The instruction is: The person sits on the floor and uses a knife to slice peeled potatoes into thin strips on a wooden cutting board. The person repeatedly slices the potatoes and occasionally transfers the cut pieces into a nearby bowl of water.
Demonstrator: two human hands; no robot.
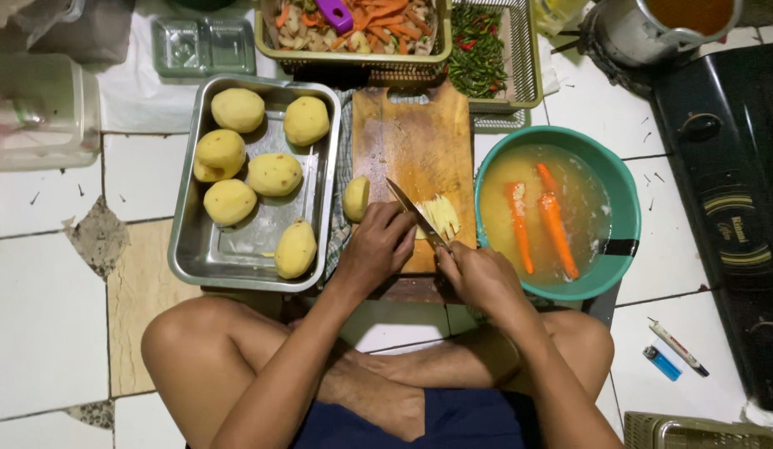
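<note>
I sit cross-legged on a tiled floor before a wooden cutting board [411, 137]. My right hand [479, 276] grips the handle of a knife [413, 211], whose blade angles up-left across the board. My left hand [378, 245] rests on the board's near left part, fingers curled over a potato piece beside the blade. A small heap of pale potato strips [443, 216] lies right of the blade. Half a peeled potato [355, 198] sits at the board's left edge.
A steel tray [237, 254] at left holds several peeled potatoes [274, 174]. A green basin [623, 191] at right holds cloudy water and two carrots [553, 220]. Baskets of cut vegetables [353, 21] and chillies [478, 54] stand behind. A stove [727, 208], a lighter [661, 362] and a pen [676, 345] lie at right.
</note>
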